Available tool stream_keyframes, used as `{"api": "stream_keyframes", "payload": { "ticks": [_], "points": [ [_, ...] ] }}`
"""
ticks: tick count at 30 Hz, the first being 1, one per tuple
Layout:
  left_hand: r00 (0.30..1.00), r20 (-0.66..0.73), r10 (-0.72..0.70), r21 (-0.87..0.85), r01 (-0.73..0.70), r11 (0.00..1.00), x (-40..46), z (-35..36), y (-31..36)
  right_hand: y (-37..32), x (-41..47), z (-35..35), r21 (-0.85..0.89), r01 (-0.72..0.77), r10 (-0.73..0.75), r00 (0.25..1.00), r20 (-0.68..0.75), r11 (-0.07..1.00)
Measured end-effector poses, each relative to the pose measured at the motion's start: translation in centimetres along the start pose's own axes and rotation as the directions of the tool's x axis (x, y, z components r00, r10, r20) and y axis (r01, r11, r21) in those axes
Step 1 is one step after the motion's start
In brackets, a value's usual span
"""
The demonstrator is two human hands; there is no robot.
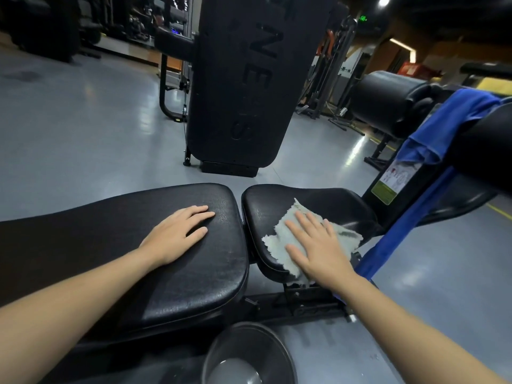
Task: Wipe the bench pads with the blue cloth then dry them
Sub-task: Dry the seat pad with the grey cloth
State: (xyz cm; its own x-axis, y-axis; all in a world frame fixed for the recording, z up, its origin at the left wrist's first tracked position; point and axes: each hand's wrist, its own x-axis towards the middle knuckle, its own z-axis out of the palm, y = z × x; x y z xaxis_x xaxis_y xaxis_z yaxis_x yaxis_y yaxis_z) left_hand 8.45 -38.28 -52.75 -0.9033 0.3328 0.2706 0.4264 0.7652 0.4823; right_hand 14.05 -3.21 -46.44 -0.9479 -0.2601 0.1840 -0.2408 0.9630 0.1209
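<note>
the left hand (177, 234) lies flat, fingers straight, on the long black bench pad (124, 253). the right hand (318, 248) presses a pale frayed cloth (279, 239) flat on the smaller seat pad (277, 203) to the right. the blue cloth (443, 128) hangs over a roller at far right. a bowl (235, 353) sits near, below.

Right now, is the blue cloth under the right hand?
No, the right hand presses a pale grey cloth; the blue cloth hangs on the machine.
</note>
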Motion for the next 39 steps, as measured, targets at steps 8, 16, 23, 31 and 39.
{"api": "stream_keyframes", "payload": {
  "ticks": [8, 16, 23, 31, 39],
  "points": [
    [1.000, -0.008, -0.006, -0.017, 0.006, 1.000, 0.1, 0.2, -0.3, 6.5, 6.4, -1.6, -0.078, -0.281, 0.286, 0.956, 0.061, 0.957],
    [1.000, -0.021, -0.010, -0.036, 0.009, 0.999, 0.2, 0.0, -0.1, 4.2, 12.9, -1.7, -0.136, -0.286, 0.311, 0.923, 0.227, 0.949],
    [1.000, -0.004, -0.006, -0.047, 0.006, 0.999, 0.2, -0.1, -0.2, -1.8, 13.1, -0.7, -0.068, -0.026, 0.043, 0.964, 0.263, 0.997],
    [1.000, -0.001, -0.020, -0.037, 0.020, 0.999, 0.0, -0.2, 0.0, -3.9, 6.0, -1.2, 0.053, 0.144, -0.150, 0.978, 0.142, 0.988],
    [1.000, 0.005, -0.023, -0.040, 0.024, 0.999, -0.1, -0.3, 0.1, -4.7, 1.1, -1.3, 0.680, 0.105, -0.050, 0.994, -0.100, 0.726]
  ]
}}
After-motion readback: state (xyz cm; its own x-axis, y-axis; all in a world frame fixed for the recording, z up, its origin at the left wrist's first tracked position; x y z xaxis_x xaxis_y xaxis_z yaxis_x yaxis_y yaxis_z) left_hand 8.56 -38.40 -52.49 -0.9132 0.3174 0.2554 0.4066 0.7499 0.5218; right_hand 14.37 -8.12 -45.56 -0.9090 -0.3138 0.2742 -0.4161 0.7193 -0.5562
